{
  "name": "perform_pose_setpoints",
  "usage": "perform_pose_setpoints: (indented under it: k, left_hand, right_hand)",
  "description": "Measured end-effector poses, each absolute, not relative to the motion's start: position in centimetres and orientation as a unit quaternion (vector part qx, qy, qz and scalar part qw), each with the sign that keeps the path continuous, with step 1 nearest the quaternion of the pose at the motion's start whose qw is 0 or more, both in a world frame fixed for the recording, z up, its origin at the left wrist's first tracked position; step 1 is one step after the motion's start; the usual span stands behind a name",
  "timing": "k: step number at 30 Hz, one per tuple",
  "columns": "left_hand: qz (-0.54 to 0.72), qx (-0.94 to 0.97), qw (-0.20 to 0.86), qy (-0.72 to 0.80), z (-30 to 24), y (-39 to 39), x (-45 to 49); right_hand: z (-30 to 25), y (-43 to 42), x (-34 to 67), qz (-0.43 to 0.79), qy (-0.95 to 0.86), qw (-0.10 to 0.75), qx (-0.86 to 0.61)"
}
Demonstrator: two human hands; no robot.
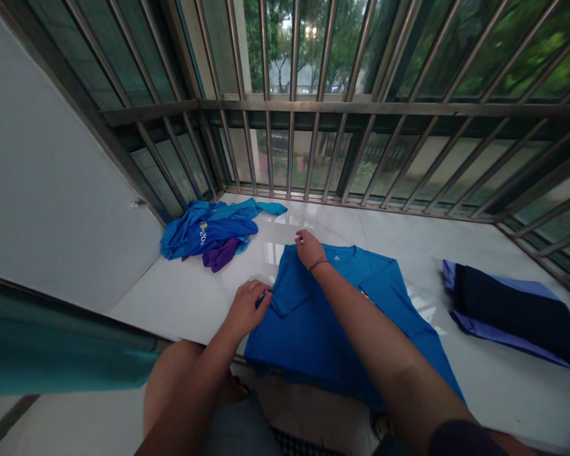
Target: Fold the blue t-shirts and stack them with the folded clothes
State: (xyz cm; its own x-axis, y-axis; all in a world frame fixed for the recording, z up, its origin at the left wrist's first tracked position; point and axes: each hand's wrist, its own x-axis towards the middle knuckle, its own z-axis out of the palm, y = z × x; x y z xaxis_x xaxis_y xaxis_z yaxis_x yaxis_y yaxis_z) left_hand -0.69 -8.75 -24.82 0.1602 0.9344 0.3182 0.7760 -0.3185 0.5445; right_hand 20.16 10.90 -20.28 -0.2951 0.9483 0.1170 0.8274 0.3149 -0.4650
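Observation:
A blue T-shirt (pixel 332 316) lies spread on the white sill, its collar toward the window and its hem hanging over the front edge. The sleeve at its left is folded inward over the body. My left hand (pixel 251 307) pinches the shirt's left side, with a little blue cloth between thumb and fingers. Over the left shoulder corner is my right hand (pixel 310 249), its fingers loosely bent and apart. Whether those fingertips touch the cloth I cannot tell. My right forearm covers part of the shirt's front.
A crumpled heap of blue and purple clothes (pixel 209 231) sits in the left corner of the sill (pixel 351 221). Folded black and violet clothes (pixel 513 310) lie at the right. Metal window bars (pixel 292 139) stand behind; a teal curtain (pixel 66 342) hangs at lower left.

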Motion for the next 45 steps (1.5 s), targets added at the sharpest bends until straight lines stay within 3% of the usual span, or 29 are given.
perform_pose_setpoints:
  k: [5, 9, 13, 21, 26, 30, 37, 41, 45]
  left_hand:
    - [0.317, 0.759, 0.089, 0.562, -25.7, -5.7, 0.3]
    - [0.218, 0.815, 0.069, 0.532, -25.3, -0.7, 3.0]
    - [0.136, 0.78, 0.073, 0.607, -24.9, 3.7, 4.4]
    - [0.193, 0.702, 0.075, 0.681, -25.3, 6.9, 1.1]
    - [0.221, 0.692, 0.064, 0.684, -25.1, 5.0, 1.3]
    - [0.156, 0.779, 0.072, 0.603, -25.7, 2.1, 3.5]
    - [0.088, 0.704, 0.07, 0.702, -25.1, 2.3, 5.4]
    - [0.129, 0.758, 0.033, 0.639, -24.8, 2.3, 5.6]
    - [0.119, 0.828, 0.075, 0.542, -25.5, 1.7, 6.3]
  right_hand:
    - [-19.8, 2.7, 23.3, 0.127, -0.834, 0.16, -0.513]
    - [-21.5, -5.1, 24.1, 0.112, -0.875, 0.13, -0.452]
    - [-23.9, -9.3, 24.3, 0.139, -0.873, 0.112, -0.454]
    - [-25.2, -10.0, 24.9, 0.164, -0.872, 0.126, -0.444]
    - [-25.1, -10.1, 24.9, 0.165, -0.871, 0.134, -0.443]
    - [-25.2, -10.1, 24.8, 0.166, -0.873, 0.131, -0.44]
    - [-24.0, -10.2, 25.8, 0.165, -0.878, 0.117, -0.434]
    - [-21.8, -9.7, 31.6, 0.087, -0.838, 0.133, -0.522]
    - [-21.1, -9.4, 40.1, -0.012, -0.755, 0.081, -0.65]
